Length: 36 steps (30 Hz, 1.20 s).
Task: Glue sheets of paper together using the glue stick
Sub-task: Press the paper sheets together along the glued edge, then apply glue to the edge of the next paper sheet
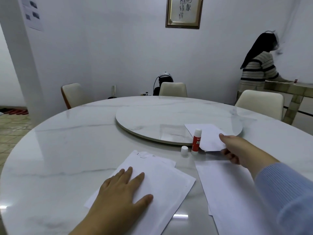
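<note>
Head cam view, so here's my worry: the right hand (237,150) is pinching the corner of a small sheet (205,137), thumb on top and fingers curled under, and that sheet sits right next to the uncapped glue stick (196,140). Drag the paper toward the body and I'd bet it clips the stick and tips it over, maybe smearing glue on the marble table (67,150) or rolling it off somewhere. The loose cap (184,150) just beside it could get knocked away too.

The left hand (122,189) lies flat with fingers spread, gripping nothing, just pressing down on the stack of white sheets (162,182) at the near edge. If it lets up, those could slide on that glossy surface.

Glue stick itself: standing upright, red label, white top, just in front of the lazy Susan (152,119). Another pile of paper (225,192) lies to the right under the forearm. Can't tell if any glue is on the sheets yet.
</note>
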Available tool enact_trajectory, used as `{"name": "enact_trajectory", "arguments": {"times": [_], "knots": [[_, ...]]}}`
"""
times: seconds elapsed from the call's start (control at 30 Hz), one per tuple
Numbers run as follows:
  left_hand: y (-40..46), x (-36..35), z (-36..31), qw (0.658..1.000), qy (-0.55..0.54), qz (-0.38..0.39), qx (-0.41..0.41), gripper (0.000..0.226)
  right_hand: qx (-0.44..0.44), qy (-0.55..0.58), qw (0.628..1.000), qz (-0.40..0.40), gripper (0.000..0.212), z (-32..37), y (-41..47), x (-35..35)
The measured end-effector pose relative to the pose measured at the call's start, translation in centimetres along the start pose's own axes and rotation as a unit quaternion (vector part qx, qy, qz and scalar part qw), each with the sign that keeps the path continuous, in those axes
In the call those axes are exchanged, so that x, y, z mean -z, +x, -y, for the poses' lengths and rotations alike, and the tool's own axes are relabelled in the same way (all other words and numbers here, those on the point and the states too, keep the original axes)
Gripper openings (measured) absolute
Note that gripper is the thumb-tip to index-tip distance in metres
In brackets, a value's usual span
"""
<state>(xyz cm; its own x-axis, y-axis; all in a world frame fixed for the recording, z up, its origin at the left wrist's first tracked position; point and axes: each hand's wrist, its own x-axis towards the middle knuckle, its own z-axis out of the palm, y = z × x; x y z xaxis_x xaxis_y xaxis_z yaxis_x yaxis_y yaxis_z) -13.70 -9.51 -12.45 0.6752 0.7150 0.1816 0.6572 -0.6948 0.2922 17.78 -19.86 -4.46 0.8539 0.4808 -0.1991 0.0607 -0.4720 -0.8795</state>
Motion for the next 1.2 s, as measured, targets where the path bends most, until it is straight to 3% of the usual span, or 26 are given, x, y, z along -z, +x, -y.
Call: {"name": "enact_trajectory", "arguments": {"times": [0.13, 0.27, 0.47, 0.7, 0.83, 0.93, 1.0, 1.07, 1.2], "knots": [[0.0, 0.1, -0.2, 1.000, -0.004, 0.005, 0.001, 0.070, 0.025, -0.011, 0.999, 0.037, 0.024, 0.8, -0.6, 0.5], [-0.1, 0.4, -0.3, 1.000, -0.019, 0.015, 0.007, 0.073, 0.068, -0.063, 0.991, 0.101, 0.054, 1.2, -1.8, -2.4], [-0.2, 1.1, -0.3, 0.998, -0.050, 0.023, 0.032, 0.076, 0.101, -0.042, 0.994, -0.001, 0.019, 1.3, -1.2, -6.2], [-0.2, 1.5, -0.5, 0.998, -0.038, 0.051, 0.023, 0.072, 0.141, -0.053, 0.986, -0.065, 0.024, 1.1, -1.4, -7.2], [0.7, 3.0, 0.4, 0.988, -0.013, 0.153, -0.010, 0.065, 0.242, 0.024, 0.960, -0.139, 0.020, 2.4, -2.9, -5.8], [2.1, 5.2, 1.2, 0.972, 0.036, 0.229, -0.039, 0.059, 0.282, 0.089, 0.953, -0.070, 0.013, 2.7, -4.9, -5.1], [2.9, 5.3, 0.4, 0.978, 0.012, 0.202, -0.049, 0.052, 0.284, 0.105, 0.953, 0.000, 0.004, 2.1, -6.5, -5.3], [3.0, 4.1, -1.6, 0.989, -0.030, 0.135, -0.059, 0.048, 0.278, 0.120, 0.952, 0.040, 0.008, 1.1, -7.7, -6.0], [2.4, 0.5, -4.0, 0.988, 0.008, 0.134, -0.081, 0.060, 0.258, 0.121, 0.958, 0.033, 0.031, -0.4, -8.8, -7.2]]}}
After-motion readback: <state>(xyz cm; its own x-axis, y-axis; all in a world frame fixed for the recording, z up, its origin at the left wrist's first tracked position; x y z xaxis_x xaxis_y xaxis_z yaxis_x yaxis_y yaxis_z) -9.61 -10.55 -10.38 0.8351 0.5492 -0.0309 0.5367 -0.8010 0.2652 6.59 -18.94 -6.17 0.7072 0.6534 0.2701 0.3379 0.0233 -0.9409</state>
